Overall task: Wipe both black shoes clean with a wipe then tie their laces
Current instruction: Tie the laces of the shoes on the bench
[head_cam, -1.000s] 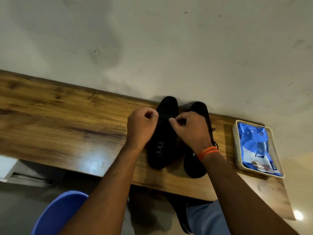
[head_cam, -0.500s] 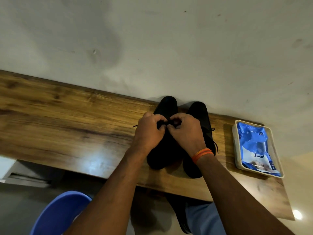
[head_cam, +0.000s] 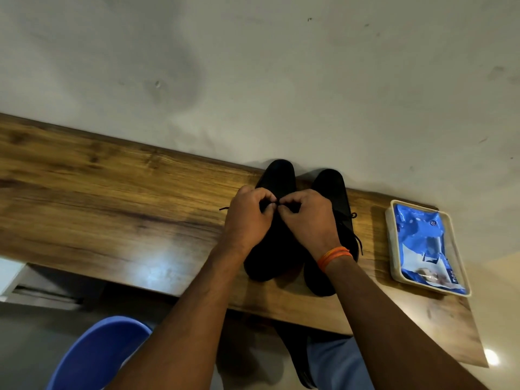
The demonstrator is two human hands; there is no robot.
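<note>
Now the left hand (head_cam: 247,220) and the right hand (head_cam: 308,220) meet over the left black cloth shoe (head_cam: 274,175), each pinching its thin black lace (head_cam: 225,208) to make a knot, with the blue wipe pack (head_cam: 425,243) waiting at three o'clock.

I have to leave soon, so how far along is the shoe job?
Wiping looks finished: neither hand holds a wipe, and the blue wipe pack sits in its tray. The right shoe shows a lace bow at its side, so it looks tied. In hand: the left hand and right hand pinch the lace over the left shoe. Left: finishing that knot.
</note>
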